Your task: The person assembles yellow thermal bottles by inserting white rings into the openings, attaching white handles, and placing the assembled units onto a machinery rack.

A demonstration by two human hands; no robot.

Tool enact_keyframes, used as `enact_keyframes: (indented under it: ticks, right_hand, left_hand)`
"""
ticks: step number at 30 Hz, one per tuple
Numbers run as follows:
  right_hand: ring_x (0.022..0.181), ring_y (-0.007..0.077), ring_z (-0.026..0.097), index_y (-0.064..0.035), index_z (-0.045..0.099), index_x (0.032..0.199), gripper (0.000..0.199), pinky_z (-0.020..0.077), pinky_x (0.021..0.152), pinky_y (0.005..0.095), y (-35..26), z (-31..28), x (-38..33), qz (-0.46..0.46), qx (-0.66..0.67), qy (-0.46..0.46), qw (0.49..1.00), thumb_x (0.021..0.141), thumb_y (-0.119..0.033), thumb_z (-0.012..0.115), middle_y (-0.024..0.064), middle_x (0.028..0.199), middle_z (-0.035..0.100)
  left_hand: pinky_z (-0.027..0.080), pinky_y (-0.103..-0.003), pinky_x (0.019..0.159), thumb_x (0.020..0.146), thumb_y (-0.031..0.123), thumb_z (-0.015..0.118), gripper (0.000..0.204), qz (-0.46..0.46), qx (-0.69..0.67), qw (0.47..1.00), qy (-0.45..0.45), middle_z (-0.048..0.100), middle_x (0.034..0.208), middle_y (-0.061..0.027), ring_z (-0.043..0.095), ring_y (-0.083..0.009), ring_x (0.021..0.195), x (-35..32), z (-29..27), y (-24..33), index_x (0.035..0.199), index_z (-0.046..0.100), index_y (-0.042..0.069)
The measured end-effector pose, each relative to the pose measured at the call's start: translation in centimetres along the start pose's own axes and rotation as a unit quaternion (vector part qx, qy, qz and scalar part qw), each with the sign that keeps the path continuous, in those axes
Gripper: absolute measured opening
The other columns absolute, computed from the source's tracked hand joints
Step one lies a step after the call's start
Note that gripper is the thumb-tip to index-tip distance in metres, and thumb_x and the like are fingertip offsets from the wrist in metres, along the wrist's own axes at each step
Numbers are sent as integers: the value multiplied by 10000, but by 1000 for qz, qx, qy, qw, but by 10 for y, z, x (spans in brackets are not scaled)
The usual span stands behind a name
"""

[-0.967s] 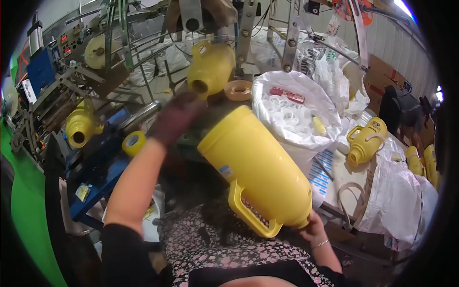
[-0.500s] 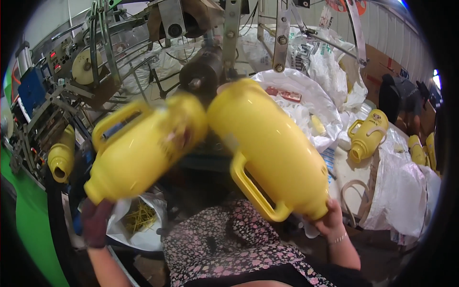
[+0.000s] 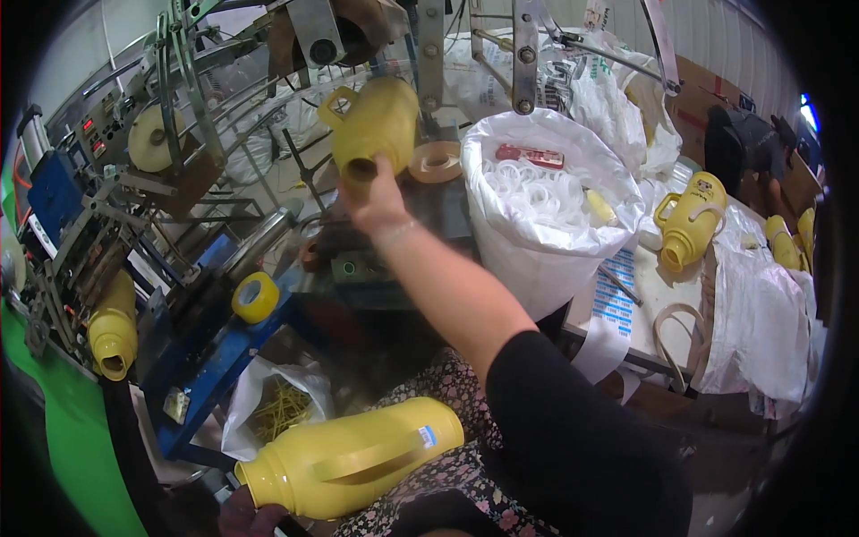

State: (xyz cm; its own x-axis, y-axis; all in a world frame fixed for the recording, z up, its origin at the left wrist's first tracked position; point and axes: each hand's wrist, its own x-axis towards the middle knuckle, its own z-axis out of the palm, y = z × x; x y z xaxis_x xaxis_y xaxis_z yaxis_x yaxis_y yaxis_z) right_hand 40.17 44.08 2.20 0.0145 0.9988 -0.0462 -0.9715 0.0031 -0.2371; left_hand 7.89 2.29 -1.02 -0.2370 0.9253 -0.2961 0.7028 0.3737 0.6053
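Yellow jugs, four counted: one [image 3: 374, 125] is gripped at upper centre by the right hand [image 3: 378, 199]; another [image 3: 349, 458] is held at lower left by the left hand [image 3: 246, 517].

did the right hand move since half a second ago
Yes. The right hand went from low on the right, under a jug, up and left to the jug at the machine, beside the white bag.

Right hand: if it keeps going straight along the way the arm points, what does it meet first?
The right hand already touches the mouth of the yellow jug on the machine; beyond that, probably the machine's metal frame, though depth is unclear.
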Motion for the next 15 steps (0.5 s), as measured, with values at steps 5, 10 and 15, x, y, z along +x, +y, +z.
enact_keyframes:
  ticks: [5, 10, 15]
  right_hand:
    - [892, 237, 609, -125, 556, 1201, 507, 526, 780, 377, 0, -37, -46, 91, -152, -20, 984, 880, -507, 642, 78, 984, 631]
    - [938, 292, 652, -44, 692, 1013, 412, 510, 858, 398, -77, -159, -171, -130, -743, -124, 644, 816, -406, 683, 133, 935, 689]
    - [1109, 339, 557, -31, 644, 1025, 321, 464, 939, 443, -279, -249, -290, -170, -904, 270, 286, 731, -128, 732, 193, 1086, 619]
  left_hand:
    - [489, -463, 897, 915, 210, 594, 343, 127, 40, 962, 239, 634, 1117, -234, 600, -355, 1043, -14, 40, 2, 1139, 624, -47]
    - [494, -450, 892, 914, 205, 590, 366, 319, 145, 881, 320, 630, 1131, -232, 607, -340, 1042, 16, 8, -26, 1163, 607, -63]
    - [493, -432, 880, 897, 161, 591, 331, 436, 344, 766, 322, 631, 1104, -218, 616, -312, 1028, 18, -9, 21, 1132, 605, -72]
